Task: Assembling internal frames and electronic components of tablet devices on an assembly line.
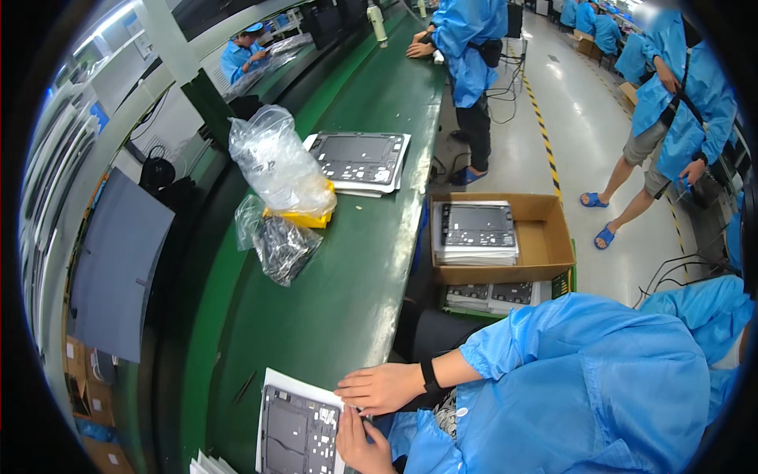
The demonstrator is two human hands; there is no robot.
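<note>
A black tablet-like panel (296, 426), dotted with small white pieces, lies on white sheets (272, 379) at the near edge of the green bench. My right hand (385, 387), with a black band at the wrist, rests palm down at the sheets' near corner, its fingers stretched out. Just below it, my left hand (361, 444) lies along the panel's right edge, fingers extended and thumb apart. The fingertips of both hands are close together. Nothing held shows in either hand; what lies beneath the fingers is hidden.
On the green bench (339, 261) are clear plastic bags (276, 162), a yellow container (304, 217), another black panel (359, 158) and thin tweezers (245, 387). A cardboard box (545, 245) with stacked panels stands to the right. Co-workers in blue smocks (474, 47) stand beyond.
</note>
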